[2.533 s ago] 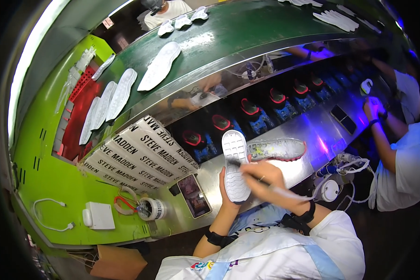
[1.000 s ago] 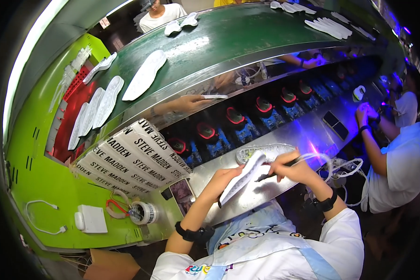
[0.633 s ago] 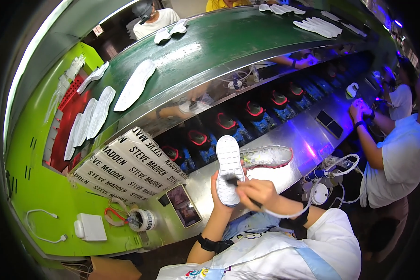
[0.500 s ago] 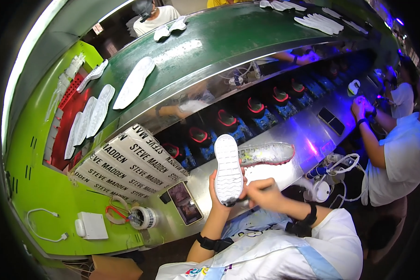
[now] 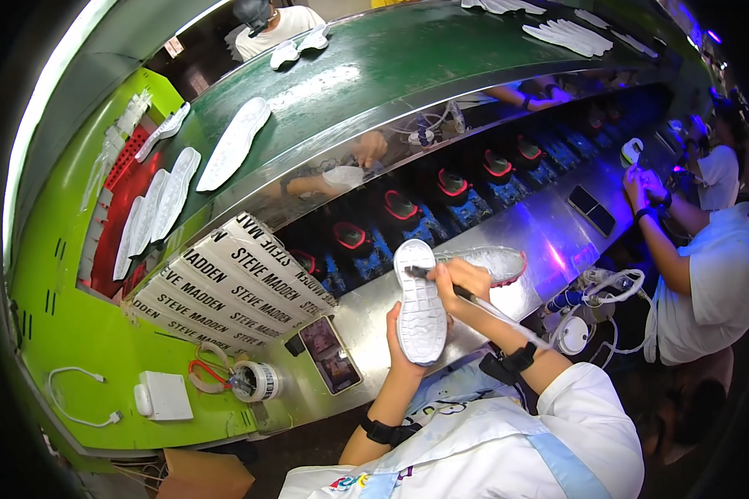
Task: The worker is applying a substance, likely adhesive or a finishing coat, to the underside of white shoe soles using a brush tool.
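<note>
My left hand (image 5: 402, 343) is closed round the lower end of a white shoe sole (image 5: 422, 320), held tilted up over the metal counter. Its blocky, gridded face is turned toward me. In my right hand (image 5: 462, 281) is a dark, pen-thin brush (image 5: 417, 272), its tip against the upper part of the sole. A pale tube (image 5: 512, 320) trails back from the brush along my forearm. Behind that hand lies a grey shoe (image 5: 503, 264) with red edging, partly hidden.
A green conveyor (image 5: 341, 108) carries several white soles (image 5: 235, 145). Below it, dark shoes with red collars (image 5: 401, 205) stand on blue holders. A printed carton (image 5: 233, 279), a phone (image 5: 331, 353) and a white pot (image 5: 260, 381) are at left. A co-worker (image 5: 691, 274) works at right.
The sole has turned from its wavy-lined face to its gridded one. My right hand has moved up from the sole's lower end to its upper part.
</note>
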Action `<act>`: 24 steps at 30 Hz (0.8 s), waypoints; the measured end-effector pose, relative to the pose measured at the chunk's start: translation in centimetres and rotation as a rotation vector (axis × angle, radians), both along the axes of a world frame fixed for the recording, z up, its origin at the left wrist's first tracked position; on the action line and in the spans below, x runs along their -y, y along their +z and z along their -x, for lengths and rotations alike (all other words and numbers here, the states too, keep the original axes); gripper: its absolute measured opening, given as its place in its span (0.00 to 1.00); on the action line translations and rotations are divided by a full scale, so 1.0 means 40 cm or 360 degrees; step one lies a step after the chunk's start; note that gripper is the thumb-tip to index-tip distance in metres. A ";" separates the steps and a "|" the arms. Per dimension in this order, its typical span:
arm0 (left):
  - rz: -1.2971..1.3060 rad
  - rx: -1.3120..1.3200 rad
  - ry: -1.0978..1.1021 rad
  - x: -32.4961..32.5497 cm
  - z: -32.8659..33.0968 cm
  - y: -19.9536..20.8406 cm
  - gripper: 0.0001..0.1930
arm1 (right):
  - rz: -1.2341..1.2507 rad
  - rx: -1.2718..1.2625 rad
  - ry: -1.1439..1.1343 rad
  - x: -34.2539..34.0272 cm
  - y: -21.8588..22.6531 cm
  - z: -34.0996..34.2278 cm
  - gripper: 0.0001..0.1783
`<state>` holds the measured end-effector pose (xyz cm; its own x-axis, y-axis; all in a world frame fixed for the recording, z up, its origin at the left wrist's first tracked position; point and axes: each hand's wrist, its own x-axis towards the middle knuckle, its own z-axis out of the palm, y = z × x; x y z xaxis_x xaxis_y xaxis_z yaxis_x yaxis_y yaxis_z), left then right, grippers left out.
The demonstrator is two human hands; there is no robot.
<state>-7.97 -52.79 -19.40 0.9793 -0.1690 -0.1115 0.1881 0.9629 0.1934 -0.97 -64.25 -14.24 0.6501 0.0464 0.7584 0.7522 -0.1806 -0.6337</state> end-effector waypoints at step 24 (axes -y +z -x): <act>-0.0163 0.0360 0.0046 -0.098 -0.031 -0.018 0.33 | 0.0150 -0.0329 0.0671 0.019 0.006 0.146 0.07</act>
<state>-6.73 -48.88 -20.14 0.9856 -0.1396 0.0959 0.1016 0.9404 0.3245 -6.82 -64.99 -14.02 0.6965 0.4010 0.5951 0.6321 0.0496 -0.7733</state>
